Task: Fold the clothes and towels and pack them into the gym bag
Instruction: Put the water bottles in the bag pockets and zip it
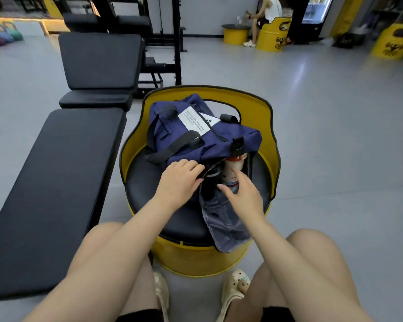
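Two hands work at the near mouth of the navy gym bag (203, 133), which lies on the black cushion of a yellow drum seat (269, 117) straight ahead. The left hand (179, 180) has its fingers curled over the left lip of the opening and seems to pull it aside. The right hand (242, 194) hovers just right of the gap with loose, parted fingers, gripping nothing that I can see. Inside the mouth stand a white and red printed bottle (233, 168) and, to its left, a dark cylinder (209, 180) whose nature I cannot tell. A grey lining flap (226, 224) spills out of the bag toward the near edge of the seat.

No clothes or towels are in sight, so the step looks like readying the bag to receive them. To do it well, the left hand should keep the lip held wide while the right hand nudges the bottle and the dark cylinder to one side, leaving a flat space for folded pieces. The hanging flap should be tucked back in or held clear so it does not bunch under the load.

A long black bench (56, 182) lies to the left, a likely worktop for folding.
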